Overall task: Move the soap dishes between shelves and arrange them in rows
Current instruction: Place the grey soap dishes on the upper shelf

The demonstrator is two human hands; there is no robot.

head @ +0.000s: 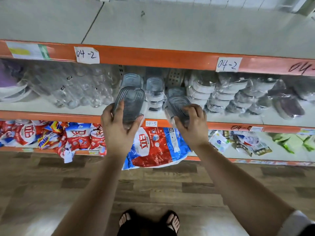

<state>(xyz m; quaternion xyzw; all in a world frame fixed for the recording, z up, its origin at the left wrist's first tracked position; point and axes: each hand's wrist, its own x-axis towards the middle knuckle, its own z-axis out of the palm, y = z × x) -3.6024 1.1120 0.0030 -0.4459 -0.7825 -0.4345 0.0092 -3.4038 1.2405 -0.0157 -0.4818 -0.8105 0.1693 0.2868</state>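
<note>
The left hand [119,128] curls round a clear soap dish [132,101]. The right hand [191,126] grips a second dish [177,105] from above. Both dishes are at the front of the middle shelf [51,106]. This looks like the pick-up step. Next, both likely go to the upper shelf [153,28] at 12 o'clock, clearing its orange edge. Stacked dishes [155,92] crowd between the hands, with clear packs [76,89] at 10 o'clock.

Top shelf [187,28] free, mid shelf [279,120] packed.

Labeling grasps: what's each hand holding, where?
Left hand grips the left soap dish by its near end; right hand grips the right soap dish over its near end.
</note>
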